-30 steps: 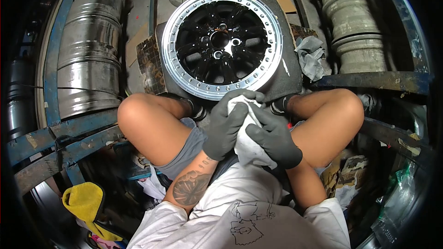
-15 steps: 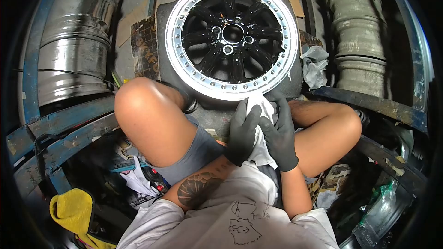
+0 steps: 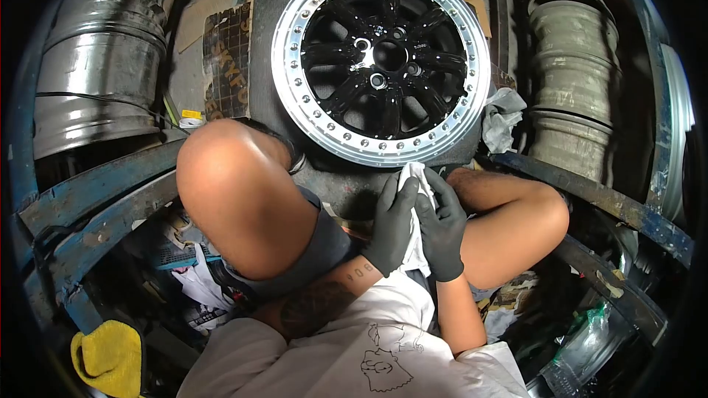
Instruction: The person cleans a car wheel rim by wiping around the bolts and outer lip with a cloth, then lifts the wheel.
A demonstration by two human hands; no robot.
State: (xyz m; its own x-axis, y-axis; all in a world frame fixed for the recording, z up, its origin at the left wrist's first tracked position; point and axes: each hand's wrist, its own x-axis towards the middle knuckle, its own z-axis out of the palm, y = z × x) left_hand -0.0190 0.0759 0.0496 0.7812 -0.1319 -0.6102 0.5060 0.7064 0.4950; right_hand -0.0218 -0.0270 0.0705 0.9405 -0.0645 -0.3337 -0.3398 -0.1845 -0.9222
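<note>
Left hand [image 3: 392, 227] and right hand [image 3: 442, 234] pinch a white cloth [image 3: 415, 252]
Black-spoked wheel [image 3: 393, 97] just beyond — whether touching, hard to tell.

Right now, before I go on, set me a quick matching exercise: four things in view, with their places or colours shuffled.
1. white cloth
2. wheel
3. yellow cloth
4. grey rag

A. lower left of the picture
B. crumpled, just right of the wheel
C. held between left hand and right hand
D. black inside a bright silver edge

Pairs: 1-C, 2-D, 3-A, 4-B
</note>
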